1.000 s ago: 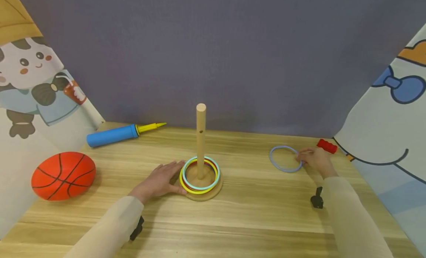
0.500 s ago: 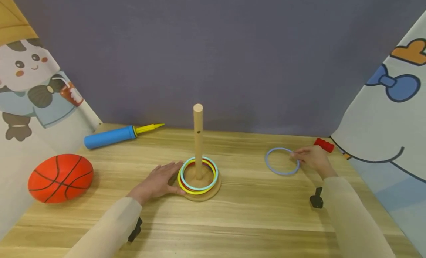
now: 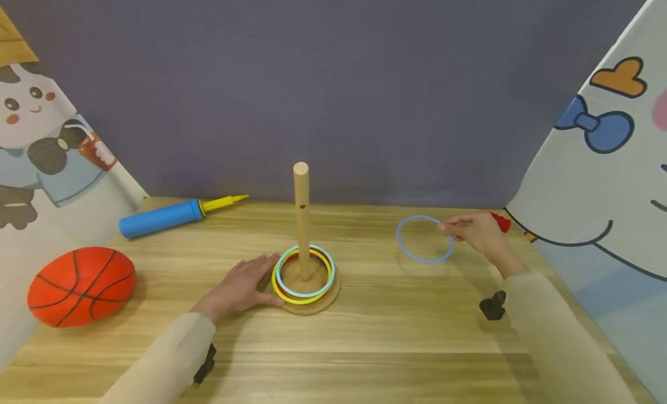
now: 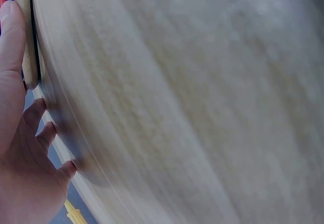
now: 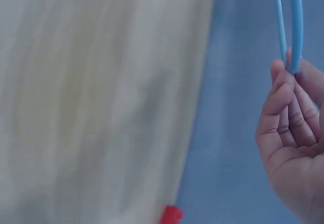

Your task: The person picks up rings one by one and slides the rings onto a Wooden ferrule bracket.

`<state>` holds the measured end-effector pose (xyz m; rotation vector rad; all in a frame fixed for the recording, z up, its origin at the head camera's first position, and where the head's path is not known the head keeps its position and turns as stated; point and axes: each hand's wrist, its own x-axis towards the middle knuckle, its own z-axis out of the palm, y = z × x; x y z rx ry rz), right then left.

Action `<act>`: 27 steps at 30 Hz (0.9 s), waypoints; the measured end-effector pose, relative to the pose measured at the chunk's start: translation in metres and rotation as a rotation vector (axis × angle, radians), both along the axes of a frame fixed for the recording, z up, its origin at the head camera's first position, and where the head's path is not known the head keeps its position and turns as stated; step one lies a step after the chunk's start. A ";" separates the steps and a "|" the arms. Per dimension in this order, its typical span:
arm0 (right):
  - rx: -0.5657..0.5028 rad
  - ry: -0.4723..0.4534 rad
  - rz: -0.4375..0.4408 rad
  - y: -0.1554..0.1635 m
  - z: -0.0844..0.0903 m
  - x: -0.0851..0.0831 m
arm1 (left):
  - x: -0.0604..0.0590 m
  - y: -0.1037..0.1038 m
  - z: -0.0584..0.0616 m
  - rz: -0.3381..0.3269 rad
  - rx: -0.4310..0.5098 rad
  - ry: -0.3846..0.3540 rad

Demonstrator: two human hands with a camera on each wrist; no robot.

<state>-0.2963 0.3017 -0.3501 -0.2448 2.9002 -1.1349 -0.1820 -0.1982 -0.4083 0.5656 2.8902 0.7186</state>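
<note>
My right hand pinches the blue ring by its near rim, lifted off the table. The peg stands upright well to its left. My left hand lies flat against the base.

From my feed, the left hand lies flat, fingers relaxed and spread. The right hand is raised with fingertips pinched together, both arms in beige sleeves.
</note>
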 end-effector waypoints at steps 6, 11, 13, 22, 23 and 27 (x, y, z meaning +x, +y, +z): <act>-0.145 -0.040 0.020 -0.022 0.035 0.012 | 0.002 -0.003 0.002 0.002 0.018 -0.009; -0.196 -0.065 0.036 -0.036 0.066 0.021 | 0.001 -0.002 0.000 -0.001 0.021 -0.010; -0.194 -0.060 0.041 -0.042 0.078 0.023 | 0.001 -0.002 -0.001 -0.002 0.025 -0.008; -0.285 -0.043 0.078 -0.084 0.130 0.036 | 0.002 0.000 -0.002 -0.003 0.030 -0.005; -0.315 -0.044 0.080 -0.090 0.136 0.037 | 0.002 0.000 -0.001 -0.003 0.029 -0.006; -0.422 -0.054 0.101 -0.114 0.162 0.040 | 0.003 -0.001 0.001 -0.001 0.023 0.000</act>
